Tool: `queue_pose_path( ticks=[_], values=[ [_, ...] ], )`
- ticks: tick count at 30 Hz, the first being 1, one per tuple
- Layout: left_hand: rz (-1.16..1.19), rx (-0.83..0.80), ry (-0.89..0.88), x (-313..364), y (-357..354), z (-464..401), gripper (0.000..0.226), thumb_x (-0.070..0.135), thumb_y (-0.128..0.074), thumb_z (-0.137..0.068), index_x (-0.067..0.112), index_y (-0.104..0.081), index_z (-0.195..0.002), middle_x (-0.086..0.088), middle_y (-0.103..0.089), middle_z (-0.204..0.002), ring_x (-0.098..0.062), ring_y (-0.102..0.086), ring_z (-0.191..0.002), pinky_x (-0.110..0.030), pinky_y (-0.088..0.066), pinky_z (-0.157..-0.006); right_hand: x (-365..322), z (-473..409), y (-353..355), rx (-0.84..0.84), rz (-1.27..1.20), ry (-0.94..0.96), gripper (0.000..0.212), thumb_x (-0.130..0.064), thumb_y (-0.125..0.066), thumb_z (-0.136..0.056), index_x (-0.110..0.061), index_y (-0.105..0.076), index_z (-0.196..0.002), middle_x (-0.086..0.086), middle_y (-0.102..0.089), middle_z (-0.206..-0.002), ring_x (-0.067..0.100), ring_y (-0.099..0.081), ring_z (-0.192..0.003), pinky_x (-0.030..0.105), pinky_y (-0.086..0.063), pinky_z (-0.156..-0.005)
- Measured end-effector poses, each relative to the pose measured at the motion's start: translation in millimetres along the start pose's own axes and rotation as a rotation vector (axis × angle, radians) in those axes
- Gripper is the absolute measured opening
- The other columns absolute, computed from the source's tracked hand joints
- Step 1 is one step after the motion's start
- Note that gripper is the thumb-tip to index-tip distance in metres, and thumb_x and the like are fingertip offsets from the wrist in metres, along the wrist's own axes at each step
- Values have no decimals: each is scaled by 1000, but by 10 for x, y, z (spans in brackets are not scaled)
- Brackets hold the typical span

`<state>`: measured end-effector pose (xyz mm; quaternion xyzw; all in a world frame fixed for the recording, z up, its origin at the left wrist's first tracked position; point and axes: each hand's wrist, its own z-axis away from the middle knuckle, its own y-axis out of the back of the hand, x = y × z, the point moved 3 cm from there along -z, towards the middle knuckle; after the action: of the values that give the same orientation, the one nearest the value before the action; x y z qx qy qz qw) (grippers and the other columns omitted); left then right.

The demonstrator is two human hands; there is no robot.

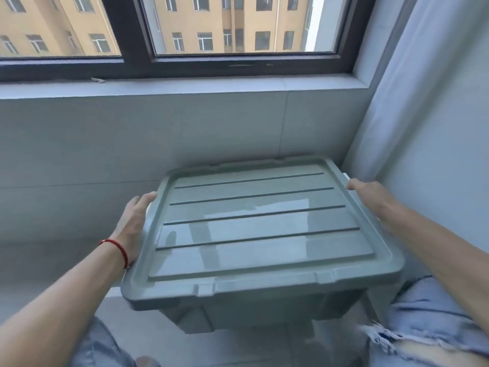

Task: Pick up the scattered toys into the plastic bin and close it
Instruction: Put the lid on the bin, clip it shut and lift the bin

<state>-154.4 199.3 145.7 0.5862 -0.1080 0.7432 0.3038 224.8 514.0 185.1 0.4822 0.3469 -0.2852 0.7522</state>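
At the far left a bare forearm reached in, with a red string bracelet around its wrist. The left hand lay flat against the left edge of the lid, its fingers straight and together, the fingertips touching the rim near the far corner. It pressed on the side and curled round nothing that could be seen.

The grey-green plastic bin sat in the middle, between the person's knees, with the lid already on top and covering it fully. The lid was ribbed with four dark grooves running across it, and its glossy surface caught pale reflections. No toys showed anywhere; whatever the bin held was hidden under the lid. The bin stood on a pale tiled floor, close to the grey tiled wall below a dark-framed window, through which tan buildings showed.

To the right, the right hand rested on the lid's right edge near the far corner, by a white latch piece. Only the back of this hand showed, and whether its fingers curled under the rim could not be told. Pale ripped jeans covered the right leg, and a light curtain hung at the right
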Motion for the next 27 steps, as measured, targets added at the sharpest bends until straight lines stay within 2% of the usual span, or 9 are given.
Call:
queue_pose_path(
  ticks=[2,4,6,9,14,18,21,25,27],
  values=[
    [-38,-1,46,-135,-117,-66,80,62,-59,-86,19,-36,-150,-6,-40,-152,-25,-44,-131,-46,-39,-106,281,-84,-7,38,-6,-98,66,-53,-58,-72,0,-63,-112,16,-66,-109,33,-62,-94,43,-51,-90],
    [-85,1,66,-283,-274,-59,93,66,-61,-82,27,-23,-157,2,-27,-162,-24,-29,-146,-52,-28,-117,559,-185,-38,53,-6,-176,78,-58,-58,-65,-1,-62,-117,17,-66,-113,36,-64,-98,47,-52,-93],
    [-162,39,53,-430,-418,-91,96,71,-58,-80,30,-19,-158,1,-26,-163,-25,-28,-148,-51,-25,-119,739,-249,-92,34,8,-229,83,-57,-61,-69,1,-57,-128,18,-62,-121,37,-61,-107,44,-49,-94],
    [-285,74,99,-598,-585,-103,102,79,-50,-73,31,-20,-157,-4,-32,-161,-30,-32,-146,-51,-25,-118,824,-352,-167,19,87,-209,70,-45,-62,-83,4,-53,-132,21,-59,-123,39,-58,-109,44,-48,-94],
    [-346,50,137,-822,-817,-236,86,68,-49,-90,30,-14,-158,-11,-34,-159,-37,-33,-144,-48,-25,-116,1013,-610,-248,0,163,-243,62,-30,-64,-87,5,-49,-137,25,-53,-136,40,-53,-121,40,-44,-93],
    [-330,14,161,-852,-952,-346,87,66,-48,-91,28,-10,-159,-12,-32,-160,-35,-32,-145,-47,-24,-116,1063,-765,-289,-13,210,-229,51,-25,-68,-78,3,-57,-120,20,-61,-111,34,-60,-97,35,-47,-78],
    [-358,3,191,-901,-999,-377,89,66,-47,-89,28,-9,-159,-12,-31,-160,-36,-33,-144,-48,-24,-115,1099,-877,-311,-21,217,-209,46,-25,-69,-74,2,-60,-111,16,-61,-97,31,-58,-82,32,-44,-68],
    [-379,-53,246,-992,-1012,-409,91,66,-47,-88,32,-1,-159,-11,-26,-163,-36,-28,-147,-50,-22,-117,1238,-1007,-313,-53,231,-206,47,-24,-68,-61,1,-62,-100,14,-60,-84,28,-57,-72,32,-45,-62],
    [-396,-91,262,-1013,-1009,-414,92,64,-49,-89,33,4,-159,-10,-21,-164,-36,-25,-148,-51,-20,-119,1358,-1134,-314,-67,260,-193,57,-29,-67,-49,-2,-61,-98,16,-62,-87,29,-57,-73,34,-47,-61]
  ],
)
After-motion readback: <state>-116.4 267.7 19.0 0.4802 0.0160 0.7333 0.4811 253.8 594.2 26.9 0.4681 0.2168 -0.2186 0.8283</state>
